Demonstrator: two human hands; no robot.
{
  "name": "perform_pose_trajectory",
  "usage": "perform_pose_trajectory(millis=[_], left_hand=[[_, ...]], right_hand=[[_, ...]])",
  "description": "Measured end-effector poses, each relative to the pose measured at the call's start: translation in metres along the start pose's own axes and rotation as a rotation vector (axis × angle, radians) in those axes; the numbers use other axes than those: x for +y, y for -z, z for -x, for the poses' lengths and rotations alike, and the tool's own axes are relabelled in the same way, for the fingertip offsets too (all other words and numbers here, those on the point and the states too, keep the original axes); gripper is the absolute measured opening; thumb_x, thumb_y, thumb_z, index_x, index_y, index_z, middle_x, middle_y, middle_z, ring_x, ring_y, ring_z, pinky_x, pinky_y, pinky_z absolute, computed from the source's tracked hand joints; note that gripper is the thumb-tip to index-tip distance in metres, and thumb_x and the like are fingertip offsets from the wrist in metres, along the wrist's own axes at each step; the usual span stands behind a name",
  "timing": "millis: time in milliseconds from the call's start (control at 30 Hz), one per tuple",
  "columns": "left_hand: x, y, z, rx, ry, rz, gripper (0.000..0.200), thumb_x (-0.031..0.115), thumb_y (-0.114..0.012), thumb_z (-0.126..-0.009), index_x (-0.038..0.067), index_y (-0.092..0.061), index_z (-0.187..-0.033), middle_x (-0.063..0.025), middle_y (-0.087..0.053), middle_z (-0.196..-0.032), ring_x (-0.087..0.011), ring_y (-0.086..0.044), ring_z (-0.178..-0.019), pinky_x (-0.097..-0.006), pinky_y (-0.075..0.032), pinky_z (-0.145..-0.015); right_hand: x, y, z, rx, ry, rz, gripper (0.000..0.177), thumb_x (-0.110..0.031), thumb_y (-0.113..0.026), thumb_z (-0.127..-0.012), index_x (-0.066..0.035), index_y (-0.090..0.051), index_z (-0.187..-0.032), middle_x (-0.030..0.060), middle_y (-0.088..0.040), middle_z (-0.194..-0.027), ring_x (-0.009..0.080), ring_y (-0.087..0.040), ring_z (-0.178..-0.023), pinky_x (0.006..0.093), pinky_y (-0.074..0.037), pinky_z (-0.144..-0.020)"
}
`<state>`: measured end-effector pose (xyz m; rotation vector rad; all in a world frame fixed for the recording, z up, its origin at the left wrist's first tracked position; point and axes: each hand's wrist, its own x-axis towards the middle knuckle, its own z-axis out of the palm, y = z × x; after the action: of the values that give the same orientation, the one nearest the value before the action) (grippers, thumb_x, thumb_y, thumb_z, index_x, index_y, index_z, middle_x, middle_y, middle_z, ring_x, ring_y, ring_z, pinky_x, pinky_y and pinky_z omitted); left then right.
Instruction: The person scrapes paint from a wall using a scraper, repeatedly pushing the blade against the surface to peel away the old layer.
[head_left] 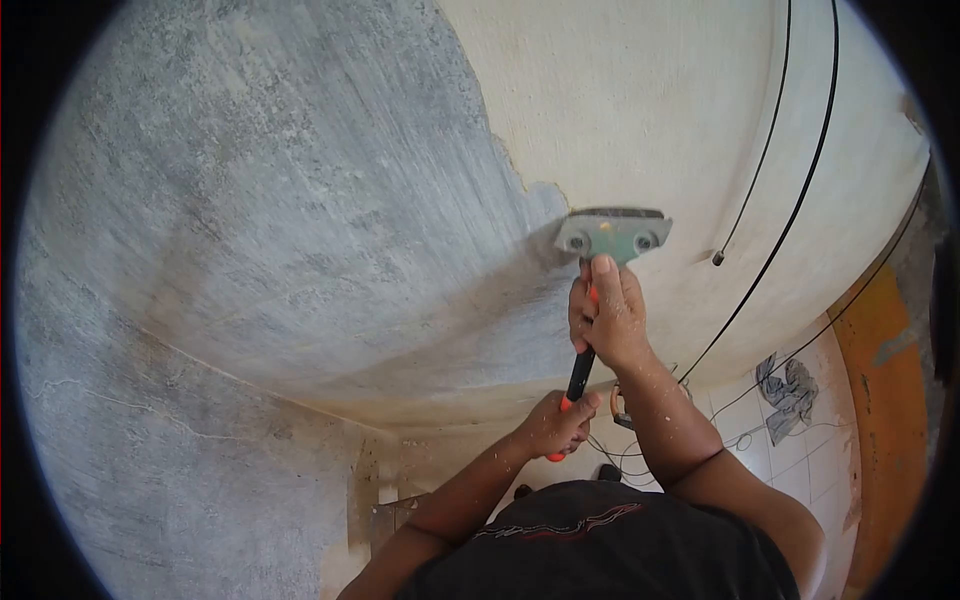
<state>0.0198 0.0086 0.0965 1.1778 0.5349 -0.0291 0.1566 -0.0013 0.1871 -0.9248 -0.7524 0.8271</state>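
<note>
A long-handled scraper [622,240] with a wide, grey-green head lies against the wall, its blade at the edge between bare grey plaster [330,190] and cream paint [620,100]. My right hand [612,318] is closed round the upper handle just below the head, thumb laid along it. Lower down, my left hand [556,425] grips the black and orange handle [579,377] near its end. Pale flecks dot both forearms.
Black cables [806,190] hang down the wall on the right, one ending in a small plug [718,258]. A crumpled grey cloth [790,397] and loose cords lie on the tiled floor [745,415]. An orange-brown panel [880,400] stands at far right.
</note>
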Motion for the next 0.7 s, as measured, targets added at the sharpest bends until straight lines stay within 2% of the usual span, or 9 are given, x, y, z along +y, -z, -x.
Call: perform_pose_trajectory(millis=[100,167,233,333,467,533,700], left_hand=[[-0.034,-0.006,-0.001,0.019,0.013,0.048,0.047,0.052,-0.049,-0.085,0.012,-0.036,-0.066,0.0028,-0.035,-0.05,-0.0069,-0.032,-0.04,-0.0225,-0.029,-0.038],[-0.044,-0.009,-0.002,0.046,0.116,0.124,0.045,0.051,-0.049,-0.086,0.012,-0.037,-0.066,0.0029,-0.035,-0.05,-0.007,-0.031,-0.04,-0.0225,-0.028,-0.038],[-0.035,-0.006,-0.003,0.044,0.115,0.126,0.045,0.051,-0.05,-0.086,0.012,-0.038,-0.066,0.0031,-0.035,-0.049,-0.0067,-0.032,-0.041,-0.0226,-0.029,-0.038],[0.002,-0.001,-0.004,0.04,-0.012,-0.025,0.046,0.051,-0.051,-0.085,0.011,-0.039,-0.066,0.0024,-0.037,-0.049,-0.0062,-0.035,-0.041,-0.0232,-0.03,-0.038],[0.006,-0.001,-0.008,0.024,-0.062,-0.035,0.046,0.052,-0.051,-0.085,0.011,-0.039,-0.066,0.0023,-0.037,-0.05,-0.0062,-0.034,-0.041,-0.0229,-0.03,-0.038],[-0.012,-0.007,-0.005,0.03,-0.025,0.03,0.047,0.052,-0.05,-0.085,0.011,-0.037,-0.066,0.0025,-0.036,-0.05,-0.0062,-0.033,-0.041,-0.0227,-0.029,-0.038],[-0.032,-0.014,-0.001,-0.003,0.152,0.174,0.048,0.054,-0.049,-0.085,0.012,-0.036,-0.065,0.0016,-0.035,-0.049,-0.0069,-0.032,-0.041,-0.0227,-0.029,-0.038]], right_hand=[[0.024,0.012,0.014,0.002,-0.071,0.01,0.043,-0.049,-0.038,-0.09,-0.007,-0.038,-0.084,-0.0012,-0.032,-0.052,0.0085,-0.032,-0.034,0.0235,-0.032,-0.03],[0.038,0.018,0.021,0.018,-0.133,0.038,0.044,-0.05,-0.038,-0.09,-0.007,-0.038,-0.082,-0.0009,-0.031,-0.051,0.0088,-0.033,-0.033,0.0237,-0.031,-0.029],[0.033,0.015,0.014,-0.001,-0.109,0.068,0.045,-0.051,-0.038,-0.09,-0.007,-0.038,-0.08,-0.0011,-0.031,-0.05,0.0089,-0.033,-0.033,0.0238,-0.031,-0.029],[0.002,0.004,-0.004,-0.043,0.005,0.044,0.045,-0.051,-0.037,-0.09,-0.007,-0.037,-0.079,-0.0011,-0.031,-0.05,0.0087,-0.033,-0.033,0.0232,-0.032,-0.029],[-0.01,0.0,-0.007,-0.063,0.039,0.026,0.044,-0.05,-0.036,-0.091,-0.008,-0.037,-0.079,-0.001,-0.031,-0.05,0.0088,-0.033,-0.033,0.0231,-0.031,-0.029],[0.003,0.007,0.002,-0.037,-0.076,0.056,0.043,-0.049,-0.036,-0.091,-0.007,-0.037,-0.079,-0.0008,-0.032,-0.051,0.0089,-0.033,-0.033,0.0234,-0.031,-0.029],[0.019,0.014,0.015,-0.012,-0.163,0.101,0.042,-0.048,-0.038,-0.091,-0.007,-0.037,-0.081,-0.0007,-0.032,-0.051,0.009,-0.033,-0.033,0.0239,-0.033,-0.029]])
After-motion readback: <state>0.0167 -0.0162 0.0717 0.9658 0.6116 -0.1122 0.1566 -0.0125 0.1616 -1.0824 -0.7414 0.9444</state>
